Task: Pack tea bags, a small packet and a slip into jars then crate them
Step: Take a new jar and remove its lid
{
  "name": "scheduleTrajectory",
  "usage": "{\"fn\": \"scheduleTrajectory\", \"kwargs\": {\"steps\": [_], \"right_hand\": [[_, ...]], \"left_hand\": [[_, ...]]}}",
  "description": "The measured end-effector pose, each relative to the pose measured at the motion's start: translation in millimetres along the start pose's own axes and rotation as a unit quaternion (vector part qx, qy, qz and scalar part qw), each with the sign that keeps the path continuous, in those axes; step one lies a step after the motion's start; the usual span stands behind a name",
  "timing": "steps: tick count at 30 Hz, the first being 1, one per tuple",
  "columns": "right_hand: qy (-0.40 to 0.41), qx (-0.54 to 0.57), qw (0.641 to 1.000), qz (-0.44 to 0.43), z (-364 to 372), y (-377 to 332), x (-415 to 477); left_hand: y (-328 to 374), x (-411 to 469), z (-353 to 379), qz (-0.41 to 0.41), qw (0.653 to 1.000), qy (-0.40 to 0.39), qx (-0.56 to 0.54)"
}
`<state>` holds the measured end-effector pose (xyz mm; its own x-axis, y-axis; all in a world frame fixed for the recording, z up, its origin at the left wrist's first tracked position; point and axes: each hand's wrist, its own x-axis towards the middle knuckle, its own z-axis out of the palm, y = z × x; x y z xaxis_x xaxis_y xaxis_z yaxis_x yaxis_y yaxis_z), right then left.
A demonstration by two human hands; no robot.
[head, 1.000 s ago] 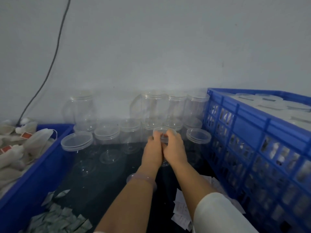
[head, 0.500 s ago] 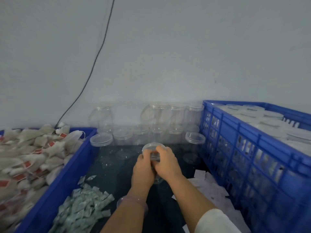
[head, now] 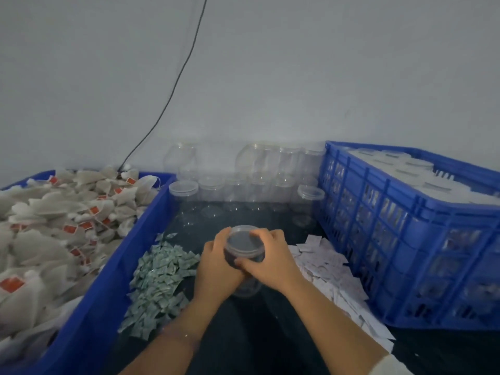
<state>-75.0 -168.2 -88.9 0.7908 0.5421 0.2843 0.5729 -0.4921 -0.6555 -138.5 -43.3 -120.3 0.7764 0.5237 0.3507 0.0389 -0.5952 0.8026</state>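
While both hands close round it, a clear plastic jar (head: 244, 243) stands upright at the middle of the bench (head: 257, 334), its base on the dark top. The left hand (head: 216, 269) wraps the jar's left wall with curled fingers, its thumb up by the rim. The right hand (head: 270, 259) curls over the right side, fingertips on the far rim and thumb laid across the front wall. The jar looks empty. Whether a lid sits on it cannot be told, since the dark bench shows through the top.

Just left of the left hand lies a heap of small greenish packets (head: 159, 282); their print is too fine to read. Just right of the right hand a spread of white paper slips (head: 332, 269) runs along the foot of the blue lattice crate (head: 392, 253), and any writing on them is blurred. The crate fills the bench's right edge and holds jars with pale lids (head: 422, 180) packed close.

Along the left edge a blue bin (head: 108, 280) is piled with tea bags (head: 54, 226) on strings, each carrying a red tag whose lettering cannot be made out. At the back edge, against the grey wall, clear empty jars (head: 211, 190) stand in rows, some stacked. A black cable (head: 173, 90) slants down the wall to the bin's far corner.
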Motion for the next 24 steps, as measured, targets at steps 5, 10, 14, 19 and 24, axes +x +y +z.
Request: {"fn": "scheduleTrajectory", "kwargs": {"steps": [5, 10, 14, 19, 24], "right_hand": [[0.011, 0.044, 0.999, -0.016, 2, 2, -13], [0.042, 0.154, 0.987, 0.018, 17, -7, -10], [0.117, 0.289, 0.95, 0.017, 43, 2, -14], [0.122, 0.375, 0.919, 0.015, 60, 18, -14], [0.103, 0.378, 0.92, -0.017, 58, 24, -15]], "left_hand": [[-4, -6, 4, 0.017, 0.989, -0.026, -0.142], [-7, -13, 26, -0.045, 0.961, 0.013, -0.272], [-15, -8, 28, -0.074, 0.957, -0.003, -0.281], [-24, -7, 25, -0.054, 0.947, -0.069, -0.309], [-32, 0, 3, -0.024, 0.927, -0.199, -0.317]]}}
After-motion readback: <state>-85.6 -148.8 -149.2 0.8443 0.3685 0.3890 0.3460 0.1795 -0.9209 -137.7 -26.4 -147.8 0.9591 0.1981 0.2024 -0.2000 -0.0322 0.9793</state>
